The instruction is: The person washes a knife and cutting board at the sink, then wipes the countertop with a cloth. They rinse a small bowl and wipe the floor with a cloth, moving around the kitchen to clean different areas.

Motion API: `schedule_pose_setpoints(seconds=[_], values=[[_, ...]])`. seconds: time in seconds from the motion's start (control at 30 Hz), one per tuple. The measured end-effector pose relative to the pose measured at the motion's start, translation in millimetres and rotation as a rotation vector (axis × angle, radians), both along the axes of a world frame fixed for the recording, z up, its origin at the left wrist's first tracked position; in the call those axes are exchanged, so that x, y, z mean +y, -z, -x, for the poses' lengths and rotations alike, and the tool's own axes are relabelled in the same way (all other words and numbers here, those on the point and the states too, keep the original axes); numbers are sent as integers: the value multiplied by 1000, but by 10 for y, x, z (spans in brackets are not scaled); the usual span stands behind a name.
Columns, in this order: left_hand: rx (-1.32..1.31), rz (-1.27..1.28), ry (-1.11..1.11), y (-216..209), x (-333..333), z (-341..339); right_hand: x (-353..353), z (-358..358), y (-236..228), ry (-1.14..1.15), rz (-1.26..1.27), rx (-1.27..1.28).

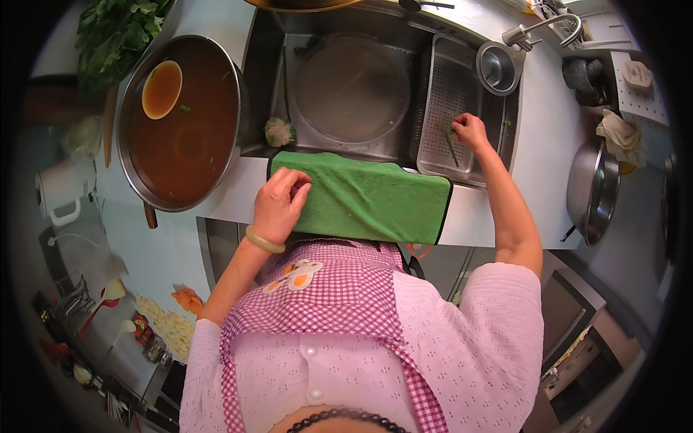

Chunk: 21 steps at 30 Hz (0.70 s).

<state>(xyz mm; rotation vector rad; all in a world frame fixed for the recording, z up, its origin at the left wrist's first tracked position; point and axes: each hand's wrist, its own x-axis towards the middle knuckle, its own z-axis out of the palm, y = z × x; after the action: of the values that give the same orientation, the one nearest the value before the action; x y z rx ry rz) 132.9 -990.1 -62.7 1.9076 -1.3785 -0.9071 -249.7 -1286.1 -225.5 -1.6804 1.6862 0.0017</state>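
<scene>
My right hand (471,131) is closed in a pinch over the perforated metal tray (437,155) at the sink's right side. A thin green stalk (452,150) hangs down from its fingertips. My left hand (280,202), with a pale bangle (264,239) at the wrist, hovers at or rests on the left end of a green cloth (368,195). Its fingers are curled, and the palm side is hidden, so I cannot see whether anything is in it. The cloth drapes over the front edge of the steel sink (339,151).
A large pan of brown liquid (180,155) with a floating bowl (162,89) stands left of the sink. Leafy greens (119,40) lie behind it. A metal bowl (496,68) sits in the tray's far corner, below the faucet (541,32). Another steel bowl (593,191) is at far right.
</scene>
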Motion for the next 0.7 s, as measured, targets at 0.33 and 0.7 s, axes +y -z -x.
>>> schedule_pose_setpoints(seconds=[0.33, 0.7], values=[[19, 20, -76, -15, 108, 56, 247, -294, 108, -581, 397, 80], [30, 249, -155, -4, 506, 275, -202, 179, 469, 30, -183, -203]])
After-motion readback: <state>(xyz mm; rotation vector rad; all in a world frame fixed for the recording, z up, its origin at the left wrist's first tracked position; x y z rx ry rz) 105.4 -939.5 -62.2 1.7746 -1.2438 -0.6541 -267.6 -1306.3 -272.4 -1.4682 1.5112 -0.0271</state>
